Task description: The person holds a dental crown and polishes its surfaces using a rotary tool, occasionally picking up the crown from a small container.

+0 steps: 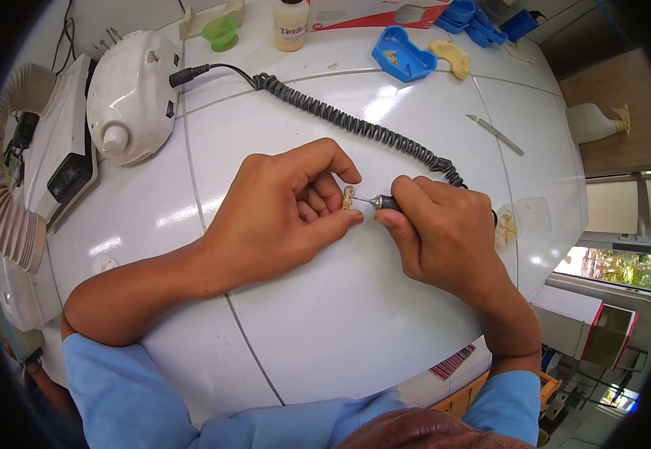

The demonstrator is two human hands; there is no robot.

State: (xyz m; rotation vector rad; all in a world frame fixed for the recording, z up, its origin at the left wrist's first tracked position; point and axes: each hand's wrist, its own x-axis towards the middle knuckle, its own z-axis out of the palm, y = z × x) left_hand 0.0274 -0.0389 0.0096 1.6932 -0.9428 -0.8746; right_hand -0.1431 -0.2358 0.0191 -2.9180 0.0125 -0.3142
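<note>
left hand: the person's left hand [269, 209] is closed in a pinch, thumb below and forefinger above, with the other fingers curled in behind
small piece: a little cream, lumpy piece [348, 197] sits in that pinch, held up over the table, just left of the drill's tip
right hand: the right hand [445, 228] is wrapped around a dark drill [387, 203], its thumb and forefinger near the front end
drill tip: a thin metal bit [363, 199] points left at the piece; from where i stand i can't tell whether they touch
sleeves: both arms come out of light blue sleeves [119, 382]
table: white top [325, 329] with dark seams, spread under both hands
right of the hands: pale scraps [506, 228] lie near the right wrist, beside a clear sheet [534, 215]
beyond the hands: a coiled black cord [348, 120] runs from a white machine [132, 97] at the left toward the right hand
far right: a slim knife [495, 135] lies slantwise; past it are a cream slab [452, 58] and a blue tray [417, 66] with crumbs inside
back edge: a green cup [220, 31], a bottle [290, 26] and a red-and-white box [374, 13]
far left: a ribbed beige hose [11, 172] bends down
</note>
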